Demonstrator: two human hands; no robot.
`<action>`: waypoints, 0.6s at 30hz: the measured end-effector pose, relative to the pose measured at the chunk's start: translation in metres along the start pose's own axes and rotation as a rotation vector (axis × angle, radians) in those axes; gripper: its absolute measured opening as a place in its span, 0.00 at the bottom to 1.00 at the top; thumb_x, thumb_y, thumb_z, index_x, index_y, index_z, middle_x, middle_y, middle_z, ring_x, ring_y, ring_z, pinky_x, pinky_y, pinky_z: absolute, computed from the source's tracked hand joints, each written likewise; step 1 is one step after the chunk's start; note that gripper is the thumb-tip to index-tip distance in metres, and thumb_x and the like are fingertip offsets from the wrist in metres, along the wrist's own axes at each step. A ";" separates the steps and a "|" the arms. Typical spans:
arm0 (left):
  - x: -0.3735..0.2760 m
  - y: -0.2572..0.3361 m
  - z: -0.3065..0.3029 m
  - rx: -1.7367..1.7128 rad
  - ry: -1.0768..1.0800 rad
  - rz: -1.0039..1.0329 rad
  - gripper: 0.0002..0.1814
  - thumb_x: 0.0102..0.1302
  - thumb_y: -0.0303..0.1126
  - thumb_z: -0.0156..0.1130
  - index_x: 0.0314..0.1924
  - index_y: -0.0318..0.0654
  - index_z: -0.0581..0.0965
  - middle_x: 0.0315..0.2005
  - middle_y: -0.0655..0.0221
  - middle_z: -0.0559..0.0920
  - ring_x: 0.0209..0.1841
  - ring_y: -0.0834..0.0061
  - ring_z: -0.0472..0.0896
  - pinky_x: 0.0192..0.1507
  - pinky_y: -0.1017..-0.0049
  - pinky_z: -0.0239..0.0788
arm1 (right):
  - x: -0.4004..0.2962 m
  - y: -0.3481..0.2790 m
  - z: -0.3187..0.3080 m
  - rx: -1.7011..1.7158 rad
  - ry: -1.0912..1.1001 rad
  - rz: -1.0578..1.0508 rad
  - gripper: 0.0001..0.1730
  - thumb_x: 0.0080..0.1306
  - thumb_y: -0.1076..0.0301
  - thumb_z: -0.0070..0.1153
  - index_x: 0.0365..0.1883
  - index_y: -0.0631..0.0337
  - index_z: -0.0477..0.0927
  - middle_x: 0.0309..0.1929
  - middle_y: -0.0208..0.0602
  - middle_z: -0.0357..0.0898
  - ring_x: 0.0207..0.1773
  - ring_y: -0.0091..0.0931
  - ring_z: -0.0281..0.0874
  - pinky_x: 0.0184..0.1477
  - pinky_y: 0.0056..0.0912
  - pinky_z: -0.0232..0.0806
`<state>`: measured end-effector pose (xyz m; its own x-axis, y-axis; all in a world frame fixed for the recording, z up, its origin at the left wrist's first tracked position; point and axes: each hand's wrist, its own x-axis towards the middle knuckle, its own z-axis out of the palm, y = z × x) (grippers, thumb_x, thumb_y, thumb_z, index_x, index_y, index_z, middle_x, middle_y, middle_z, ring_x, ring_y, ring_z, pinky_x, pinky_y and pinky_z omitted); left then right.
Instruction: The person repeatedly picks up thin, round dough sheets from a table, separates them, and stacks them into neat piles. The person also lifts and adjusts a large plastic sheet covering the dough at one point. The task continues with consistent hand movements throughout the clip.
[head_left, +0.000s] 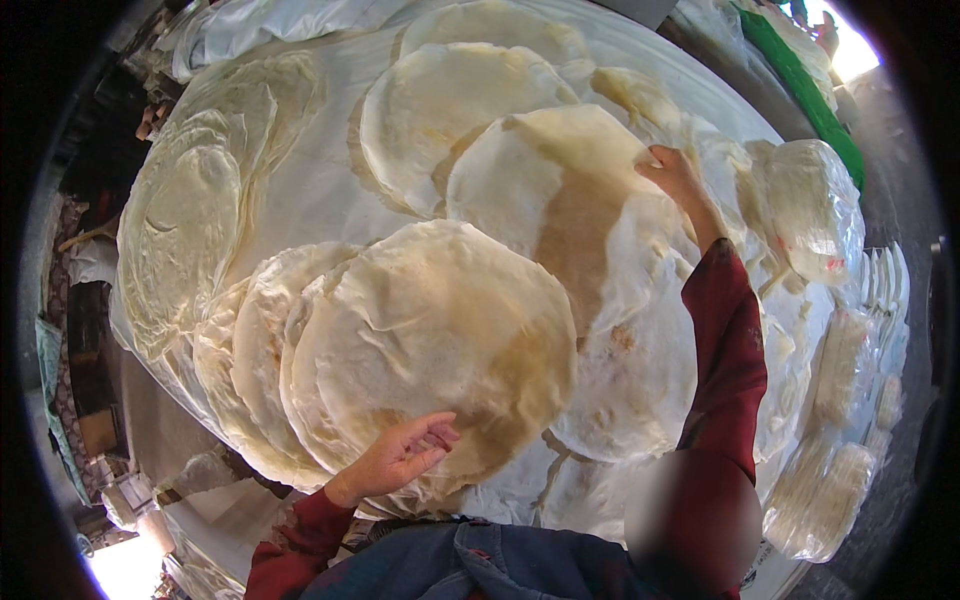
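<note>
My right hand (675, 176) pinches the far right edge of a thin, pale round sheet (510, 169), possibly a dough or starch sheet. Part of this sheet lies in shadow. Closer to me, another large round sheet (442, 315) tops an overlapping row that spreads leftward. Over its near edge is my left hand (405, 454), palm turned inward, fingers loosely curled and apart, holding nothing; whether it touches the sheet I cannot tell. Beneath my right forearm lies a wrinkled whitish sheet (637, 360) with a brownish patch.
A pile of wrinkled translucent sheets (180, 217) lies at the left of the plastic-covered table (315, 180). Further round sheets (450, 105) overlap at the back. Clear-wrapped packages (814, 210) line the right edge, with more bundles (821, 487) nearer me. Green material (802, 97) stands beyond.
</note>
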<state>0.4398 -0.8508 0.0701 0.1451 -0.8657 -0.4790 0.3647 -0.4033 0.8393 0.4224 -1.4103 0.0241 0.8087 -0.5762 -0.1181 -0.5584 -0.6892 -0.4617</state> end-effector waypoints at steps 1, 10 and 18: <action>0.003 -0.002 -0.001 0.017 0.006 0.028 0.25 0.65 0.28 0.54 0.61 0.34 0.63 0.46 0.63 0.77 0.47 0.77 0.74 0.45 0.76 0.68 | -0.004 -0.001 -0.002 -0.017 -0.011 -0.003 0.17 0.54 0.54 0.59 0.36 0.56 0.81 0.27 0.36 0.79 0.32 0.28 0.76 0.36 0.32 0.66; 0.003 -0.009 0.017 0.058 -0.017 0.167 0.21 0.65 0.29 0.54 0.58 0.33 0.67 0.44 0.67 0.77 0.44 0.79 0.75 0.44 0.79 0.68 | -0.090 -0.073 -0.132 0.241 0.337 -0.342 0.08 0.62 0.68 0.56 0.27 0.63 0.78 0.20 0.23 0.73 0.23 0.14 0.64 0.25 0.22 0.60; -0.018 0.011 -0.002 -0.040 0.145 0.370 0.19 0.63 0.33 0.56 0.53 0.37 0.71 0.43 0.69 0.77 0.42 0.79 0.76 0.43 0.77 0.69 | -0.222 -0.200 -0.241 -0.163 0.223 -0.538 0.09 0.60 0.72 0.56 0.39 0.64 0.79 0.33 0.34 0.80 0.38 0.22 0.77 0.42 0.25 0.68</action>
<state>0.4433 -0.8388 0.0876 0.4008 -0.8984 -0.1796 0.2984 -0.0574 0.9527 0.3101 -1.2502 0.3541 0.9371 -0.1945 0.2897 -0.1175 -0.9576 -0.2630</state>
